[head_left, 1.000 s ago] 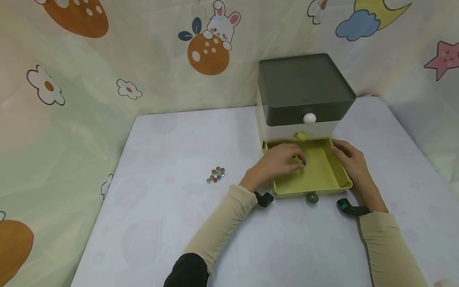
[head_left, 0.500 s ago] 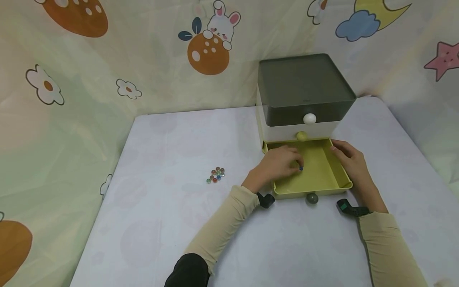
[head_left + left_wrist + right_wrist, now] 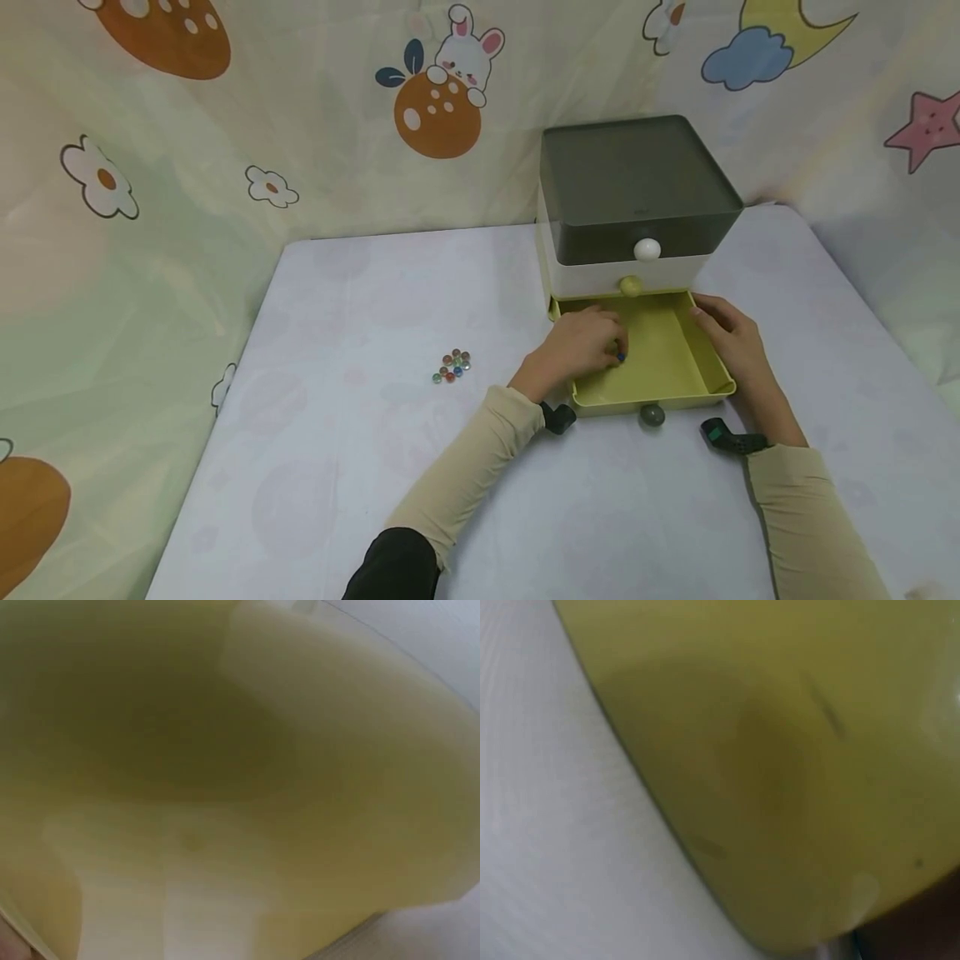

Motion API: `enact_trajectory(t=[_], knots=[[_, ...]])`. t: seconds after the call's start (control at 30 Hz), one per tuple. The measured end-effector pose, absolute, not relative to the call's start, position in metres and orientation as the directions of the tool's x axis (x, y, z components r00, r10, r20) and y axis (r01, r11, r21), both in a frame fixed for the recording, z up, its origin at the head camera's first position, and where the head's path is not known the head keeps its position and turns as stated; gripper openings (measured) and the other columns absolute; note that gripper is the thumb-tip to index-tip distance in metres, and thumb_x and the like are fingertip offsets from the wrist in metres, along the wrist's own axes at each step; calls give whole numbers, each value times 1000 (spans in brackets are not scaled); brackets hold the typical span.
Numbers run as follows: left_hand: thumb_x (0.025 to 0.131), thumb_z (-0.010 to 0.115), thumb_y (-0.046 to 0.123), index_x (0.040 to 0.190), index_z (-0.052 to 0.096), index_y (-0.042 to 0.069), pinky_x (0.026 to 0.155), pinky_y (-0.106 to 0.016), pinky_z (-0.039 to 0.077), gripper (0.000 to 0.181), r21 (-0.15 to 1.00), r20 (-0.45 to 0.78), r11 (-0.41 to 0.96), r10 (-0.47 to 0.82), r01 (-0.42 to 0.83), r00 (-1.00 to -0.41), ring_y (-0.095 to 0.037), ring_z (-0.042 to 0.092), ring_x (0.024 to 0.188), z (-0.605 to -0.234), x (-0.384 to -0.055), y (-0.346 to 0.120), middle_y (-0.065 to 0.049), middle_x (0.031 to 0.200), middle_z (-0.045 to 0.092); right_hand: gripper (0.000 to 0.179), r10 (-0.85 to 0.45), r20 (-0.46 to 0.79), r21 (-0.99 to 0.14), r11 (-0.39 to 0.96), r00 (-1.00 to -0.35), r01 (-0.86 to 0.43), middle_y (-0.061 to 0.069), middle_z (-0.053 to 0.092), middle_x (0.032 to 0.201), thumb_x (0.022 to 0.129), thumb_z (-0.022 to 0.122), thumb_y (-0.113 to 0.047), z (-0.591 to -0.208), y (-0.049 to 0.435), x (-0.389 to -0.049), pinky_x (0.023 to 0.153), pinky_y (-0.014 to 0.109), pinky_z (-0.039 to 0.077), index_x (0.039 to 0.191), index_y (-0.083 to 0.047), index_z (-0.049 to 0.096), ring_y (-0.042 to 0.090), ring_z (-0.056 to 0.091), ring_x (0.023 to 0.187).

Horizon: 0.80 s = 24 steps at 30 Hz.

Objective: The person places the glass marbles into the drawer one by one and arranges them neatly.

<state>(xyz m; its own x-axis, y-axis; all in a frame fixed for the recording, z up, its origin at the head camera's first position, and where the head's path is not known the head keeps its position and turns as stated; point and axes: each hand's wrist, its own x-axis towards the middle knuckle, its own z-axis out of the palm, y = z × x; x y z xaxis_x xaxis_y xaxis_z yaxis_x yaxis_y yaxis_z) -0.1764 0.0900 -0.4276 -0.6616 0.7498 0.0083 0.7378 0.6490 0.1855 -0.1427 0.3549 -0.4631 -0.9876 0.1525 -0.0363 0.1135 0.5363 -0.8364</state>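
Note:
In the head view, my left hand (image 3: 577, 346) is inside the pulled-out yellow-green drawer (image 3: 660, 333), over its left part. Its curled fingertips pinch a small blue marble (image 3: 621, 357) close to the drawer floor. My right hand (image 3: 738, 346) holds the drawer's right wall, its thumb at the rim and its other fingers partly hidden. The left wrist view shows only a blurred yellow drawer surface (image 3: 360, 825). The right wrist view is filled by the drawer's outer wall (image 3: 780, 787), also blurred, with a bit of dark skin-shadowed hand at the lower right corner.
The drawer belongs to a cabinet (image 3: 637, 183) with a dark grey top and a white middle tier, standing at the back right. Several glass marbles (image 3: 452, 365) lie grouped on the white-covered table (image 3: 337, 467), left of the drawer. A printed curtain (image 3: 330, 125) hangs behind.
My left hand has drawn the blue marble slightly left and toward the drawer's front, its fingers curling more. The right hand stays on the drawer wall.

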Motion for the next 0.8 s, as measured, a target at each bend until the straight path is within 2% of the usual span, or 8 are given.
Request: enact_trajectory(t=[0.1,0.23,0.3,0.4,0.5,0.6,0.8], knots=[[94,78,36,105,79,38,72,-24,52,10,185,5,651,748,736,-663,-9,58,109,-427,-175,88,18,124,68,60,153,-46,-842,526,-987,121,2,51,158,107,49,-53,-464,353,-143,104,27,40,157,-20,48,-12,43,120],[94,79,37,106,79,37,75,-24,53,12,180,-9,653,749,736,-662,-10,57,110,-427,-175,86,17,126,68,61,152,-59,-840,527,-987,131,5,49,160,107,49,-54,-464,350,-143,107,31,40,157,-20,47,-7,45,125],[95,78,38,110,79,36,78,-25,54,15,179,-18,653,750,736,-661,-10,58,112,-426,-175,85,17,128,67,61,150,-53,-840,528,-987,126,5,50,160,107,49,-54,-463,350,-143,106,29,40,157,-20,48,-4,46,127],[96,76,39,118,78,33,88,-26,54,23,184,-10,642,759,745,-651,-11,58,116,-424,-175,84,15,131,67,60,152,-41,-842,527,-988,116,2,51,158,106,50,-56,-462,350,-141,103,24,39,156,-22,49,-5,46,126],[98,73,40,124,76,30,101,-24,50,28,206,30,613,775,762,-632,-12,59,121,-423,-174,82,12,131,68,59,156,-35,-842,527,-987,113,-1,53,156,106,50,-57,-462,352,-140,99,22,38,155,-25,50,-8,45,123],[100,71,37,125,75,28,107,-22,45,27,226,76,587,785,777,-615,-12,60,123,-423,-172,78,10,129,68,59,154,-46,-843,523,-987,121,-3,54,154,106,50,-57,-463,353,-139,98,22,39,156,-26,50,-10,45,120],[100,72,34,121,75,28,104,-23,48,23,269,144,589,758,762,-636,-12,60,124,-416,-164,59,12,129,68,60,154,-50,-841,526,-987,125,-3,54,152,106,50,-56,-463,352,-139,98,25,39,156,-24,49,-12,43,116]])
